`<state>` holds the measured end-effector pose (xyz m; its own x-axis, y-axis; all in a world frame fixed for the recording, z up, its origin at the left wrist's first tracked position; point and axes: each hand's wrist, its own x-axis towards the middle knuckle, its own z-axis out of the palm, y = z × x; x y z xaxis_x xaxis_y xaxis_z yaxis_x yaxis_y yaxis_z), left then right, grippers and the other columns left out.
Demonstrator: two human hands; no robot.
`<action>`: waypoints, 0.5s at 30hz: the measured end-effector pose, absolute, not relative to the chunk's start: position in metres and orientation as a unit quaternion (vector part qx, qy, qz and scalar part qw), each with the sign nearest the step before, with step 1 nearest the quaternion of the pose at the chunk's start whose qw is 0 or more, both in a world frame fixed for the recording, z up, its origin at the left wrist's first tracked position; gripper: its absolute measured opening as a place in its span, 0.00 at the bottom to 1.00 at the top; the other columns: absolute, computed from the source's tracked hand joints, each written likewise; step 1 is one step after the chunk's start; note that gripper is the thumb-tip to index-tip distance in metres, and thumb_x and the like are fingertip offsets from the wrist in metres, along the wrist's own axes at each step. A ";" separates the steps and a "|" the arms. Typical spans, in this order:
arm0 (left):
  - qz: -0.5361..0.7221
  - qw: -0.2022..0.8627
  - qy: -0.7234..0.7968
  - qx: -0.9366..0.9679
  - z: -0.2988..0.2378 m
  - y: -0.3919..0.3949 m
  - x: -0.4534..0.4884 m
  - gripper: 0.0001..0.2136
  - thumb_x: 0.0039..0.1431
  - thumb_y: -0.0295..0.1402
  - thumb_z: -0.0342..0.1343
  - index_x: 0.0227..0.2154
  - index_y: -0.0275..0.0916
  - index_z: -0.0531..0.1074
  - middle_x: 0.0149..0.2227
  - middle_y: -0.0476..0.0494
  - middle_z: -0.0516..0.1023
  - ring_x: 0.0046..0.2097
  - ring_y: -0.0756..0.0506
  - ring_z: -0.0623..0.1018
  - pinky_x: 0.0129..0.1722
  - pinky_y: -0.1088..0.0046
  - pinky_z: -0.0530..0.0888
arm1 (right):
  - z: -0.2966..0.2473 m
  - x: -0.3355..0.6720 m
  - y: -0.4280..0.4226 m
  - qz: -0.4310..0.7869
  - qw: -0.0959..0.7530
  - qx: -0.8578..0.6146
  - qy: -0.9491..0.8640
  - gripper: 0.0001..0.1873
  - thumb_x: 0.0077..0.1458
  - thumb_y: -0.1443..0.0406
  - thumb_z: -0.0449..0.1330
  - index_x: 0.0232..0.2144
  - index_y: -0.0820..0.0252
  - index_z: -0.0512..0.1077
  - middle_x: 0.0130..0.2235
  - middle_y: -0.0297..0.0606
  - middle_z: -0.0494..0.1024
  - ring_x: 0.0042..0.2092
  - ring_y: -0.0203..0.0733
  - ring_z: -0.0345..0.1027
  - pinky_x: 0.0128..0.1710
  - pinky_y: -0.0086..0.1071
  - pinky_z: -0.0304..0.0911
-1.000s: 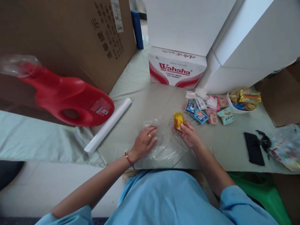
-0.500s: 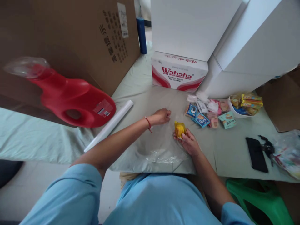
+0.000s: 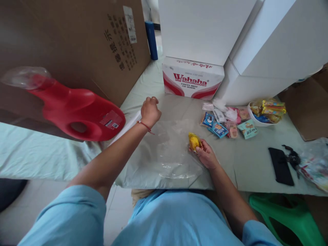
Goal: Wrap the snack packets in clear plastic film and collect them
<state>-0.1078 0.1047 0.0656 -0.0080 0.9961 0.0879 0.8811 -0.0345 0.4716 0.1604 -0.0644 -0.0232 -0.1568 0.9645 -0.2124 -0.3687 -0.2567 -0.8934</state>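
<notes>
The right hand (image 3: 207,155) has a yellow packet (image 3: 194,141) gripped, right at the edge of the clear plastic sheet (image 3: 174,150) on the counter (image 3: 227,167)! The left hand (image 3: 150,111), fingers curled, hovers beside the white roll (image 3: 129,123); whether it grasps anything, one cannot tell.

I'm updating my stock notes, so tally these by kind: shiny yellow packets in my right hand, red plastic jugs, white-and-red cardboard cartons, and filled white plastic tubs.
Shiny yellow packet in right hand: 1
Red plastic jug: 1
White-and-red cardboard carton: 1
Filled white plastic tub: 1
Total: 4
</notes>
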 end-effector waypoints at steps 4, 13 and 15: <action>0.209 0.085 0.591 0.775 0.042 0.017 -0.085 0.16 0.73 0.37 0.47 0.56 0.37 0.73 0.58 0.30 0.76 0.60 0.35 0.76 0.61 0.52 0.71 | -0.019 0.160 -0.065 0.685 0.510 -0.410 -0.320 0.26 0.47 0.52 0.77 0.44 0.52 0.75 0.46 0.36 0.81 0.49 0.46 0.77 0.59 0.49 0.72; 0.093 0.090 0.535 0.835 -0.028 -0.048 -0.105 0.32 0.74 0.49 0.44 0.75 0.45 0.52 0.77 0.31 0.51 0.77 0.33 0.54 0.73 0.36 0.47 | -0.003 0.200 -0.072 0.667 0.577 -0.441 -0.165 0.15 0.56 0.57 0.71 0.46 0.50 0.79 0.51 0.35 0.83 0.54 0.42 0.77 0.62 0.44 0.71; 0.104 0.095 0.546 0.826 -0.021 -0.043 -0.108 0.31 0.75 0.48 0.43 0.75 0.46 0.52 0.77 0.33 0.50 0.77 0.34 0.53 0.73 0.36 0.47 | 0.005 0.207 -0.068 0.667 0.571 -0.447 -0.169 0.15 0.57 0.55 0.70 0.46 0.49 0.79 0.51 0.35 0.83 0.54 0.43 0.77 0.60 0.45 0.73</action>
